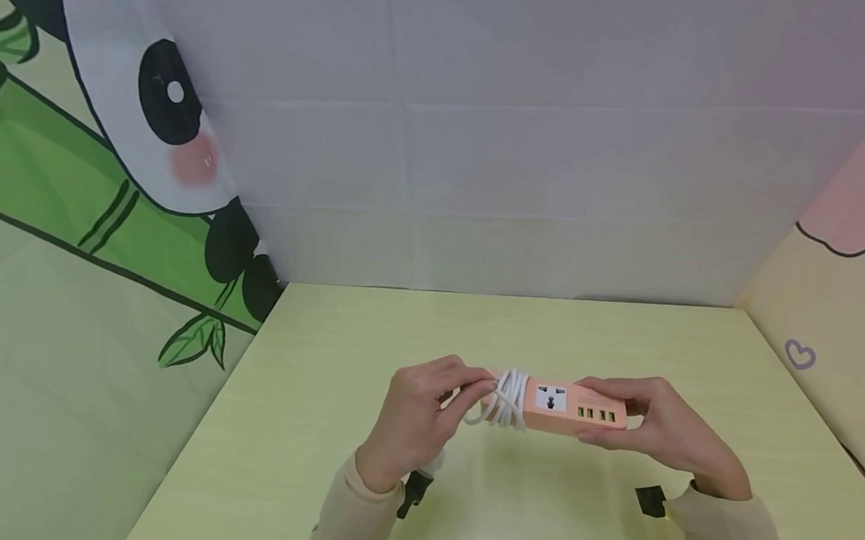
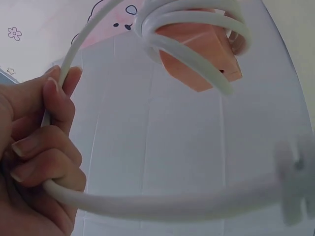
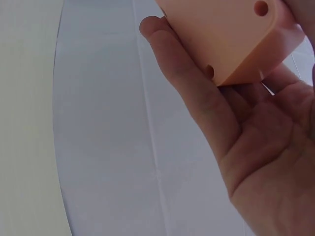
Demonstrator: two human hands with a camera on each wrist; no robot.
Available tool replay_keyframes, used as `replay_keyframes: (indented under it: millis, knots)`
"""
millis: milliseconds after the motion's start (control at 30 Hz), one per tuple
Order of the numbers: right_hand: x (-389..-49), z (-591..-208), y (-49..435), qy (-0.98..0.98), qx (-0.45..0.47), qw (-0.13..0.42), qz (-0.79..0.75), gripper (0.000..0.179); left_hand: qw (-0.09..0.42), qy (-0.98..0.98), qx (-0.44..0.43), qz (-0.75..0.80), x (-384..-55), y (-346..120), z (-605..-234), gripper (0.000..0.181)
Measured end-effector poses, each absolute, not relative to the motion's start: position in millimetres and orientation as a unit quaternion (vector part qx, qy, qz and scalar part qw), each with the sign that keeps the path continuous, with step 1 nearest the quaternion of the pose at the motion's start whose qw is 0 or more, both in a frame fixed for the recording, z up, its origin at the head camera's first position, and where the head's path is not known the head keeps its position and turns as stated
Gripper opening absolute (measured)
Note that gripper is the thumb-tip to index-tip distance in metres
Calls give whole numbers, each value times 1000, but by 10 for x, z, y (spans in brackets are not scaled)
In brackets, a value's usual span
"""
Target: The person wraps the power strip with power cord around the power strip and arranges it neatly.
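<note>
An orange power strip [image 1: 564, 424] with a white socket and several USB ports is held above the table. My right hand [image 1: 670, 425] grips its right end, thumb along the near side and fingers on the far side. White cord [image 1: 511, 398] is wound in several turns around the strip's left end. My left hand [image 1: 422, 412] pinches a length of that cord between thumb and fingertips. In the left wrist view, the cord runs through the curled fingers [image 2: 51, 152] toward a blurred white plug [image 2: 298, 179]. The right wrist view shows the strip's underside [image 3: 221, 29] with round holes.
A pale yellow-green table [image 1: 371, 324] lies below both hands. Behind it stands a grey-white wall sheet [image 1: 511, 168]. Cartoon-printed panels flank it, a panda and bamboo panel [image 1: 78, 162] at left and a cream and pink panel [image 1: 841, 308] at right.
</note>
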State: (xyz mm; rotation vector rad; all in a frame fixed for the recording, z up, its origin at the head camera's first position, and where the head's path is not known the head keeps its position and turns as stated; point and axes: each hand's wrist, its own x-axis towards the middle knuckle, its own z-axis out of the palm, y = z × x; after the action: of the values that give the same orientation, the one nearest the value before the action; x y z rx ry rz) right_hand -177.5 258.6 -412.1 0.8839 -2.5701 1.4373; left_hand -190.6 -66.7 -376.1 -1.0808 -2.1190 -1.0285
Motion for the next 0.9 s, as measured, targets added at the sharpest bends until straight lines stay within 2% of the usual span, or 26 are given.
replay_keyframes:
  millis: [200, 533, 900]
  knots:
    - [-1785, -4122, 2599, -819, 318, 16, 477, 53, 290, -759, -430, -393, -1948, -669, -3784, 8]
    - [-1750, -4080, 2582, -808, 329, -37, 487, 49, 262, -748, -439, -424, -1985, -672, -3813, 7]
    - [-1748, -4072, 2581, -767, 389, -48, 507, 48, 235, -737, -441, -456, -2035, -635, -3883, 7]
